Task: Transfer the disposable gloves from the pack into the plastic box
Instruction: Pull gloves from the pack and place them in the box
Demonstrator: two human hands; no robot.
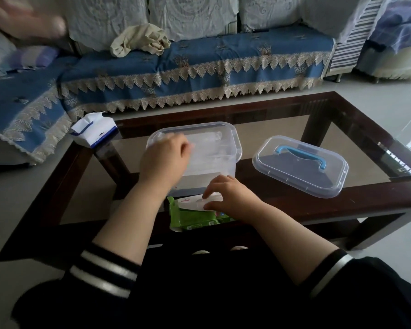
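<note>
Left hand [163,160] is curling over the near-left rim of the clear plastic box [225,148], fingers bent; a thin glove in them looks likely, can't confirm. Right hand [225,195] is pinching the white glove sheets [195,202] at the mouth of the green pack [190,219], just in front of the box. Advice: peel a thin stack, keeping the pack pinned down.

No legible txt; green pack [195,219] print too blurred (red mark unclear).
</note>
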